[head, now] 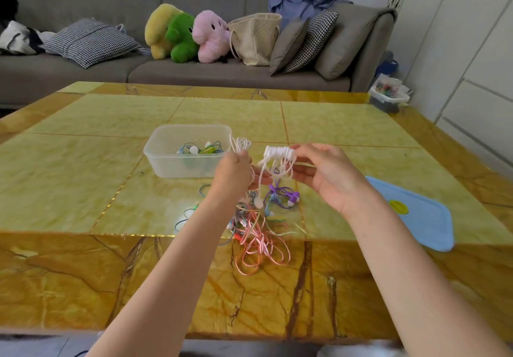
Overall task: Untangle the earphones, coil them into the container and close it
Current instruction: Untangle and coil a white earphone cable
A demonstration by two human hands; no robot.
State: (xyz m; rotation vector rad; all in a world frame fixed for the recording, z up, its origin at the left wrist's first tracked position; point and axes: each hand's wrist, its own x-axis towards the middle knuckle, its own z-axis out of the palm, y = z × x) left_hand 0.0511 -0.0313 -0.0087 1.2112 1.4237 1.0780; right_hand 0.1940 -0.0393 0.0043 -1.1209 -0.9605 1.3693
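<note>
White earphones (279, 154) are lifted above the table (83, 167), loops pinched in my left hand (234, 172), turns wound on my right hand (327, 174) fingers; I should wrap evenly, then slip the coil into the container (166, 159).

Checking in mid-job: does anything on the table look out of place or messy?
Yes. A tangle of pink earphone cords lies loose near the table's front edge, not in the clear container. The blue lid lies at the right edge.
</note>
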